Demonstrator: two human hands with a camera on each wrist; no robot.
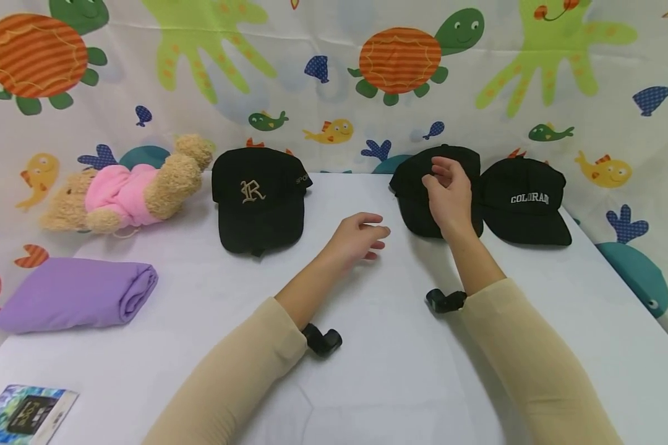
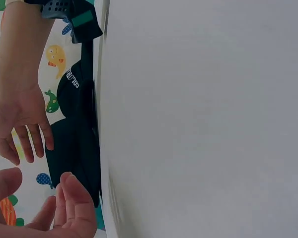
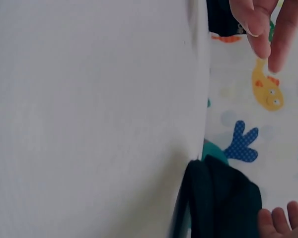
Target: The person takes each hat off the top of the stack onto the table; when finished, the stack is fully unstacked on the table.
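My left hand [image 1: 359,238] hovers over the middle of the table with loosely bent fingers and nothing in them. My right hand [image 1: 451,191] is raised, its fingers apart and holding nothing, and overlaps a plain black cap [image 1: 414,198] in the head view. Right beside that cap stands another black cap with white lettering [image 1: 526,213], partly covered by the right hand's cap. Farther left is a black cap with a gold letter R [image 1: 261,210]. The left wrist view shows both palms, with the right hand [image 2: 22,116] above the left hand's fingers [image 2: 74,203].
At the back left a teddy bear in pink [image 1: 125,198] lies on its side. In front of it is a folded purple cloth [image 1: 80,293], and a colourful packet [image 1: 28,414] lies at the near left corner. A patterned curtain [image 1: 289,68] hangs behind the white table [image 1: 367,371].
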